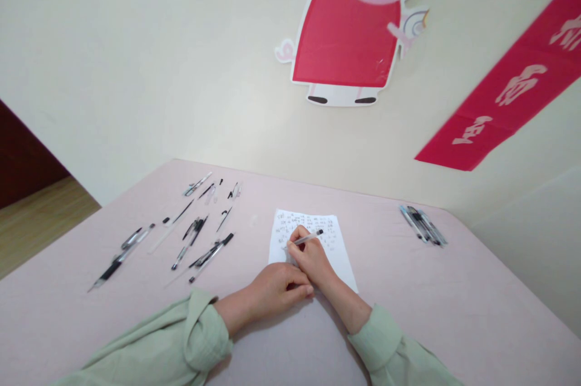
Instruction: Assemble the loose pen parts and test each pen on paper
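Observation:
My right hand [311,256] rests on a white sheet of paper [336,253] and is closed round a slim pen [308,238] with a clear barrel. The pen slants, its dark end up to the right and its other end at the paper. Rows of small handwriting cover the upper part of the sheet. At the paper's lower left edge lies my left hand [276,286], palm down and holding nothing. Its fingers are loosely bent and the thumb stands apart; the fingertips meet the right hand's wrist area.
Several pens, caps and loose pen parts lie on the left of the pink-covered table [399,313], among them a dark-gripped pen [118,262]. A bundle of pens [422,225] lies at the right. Behind stands a wall with a cartoon cutout [347,35] and red banner [494,101].

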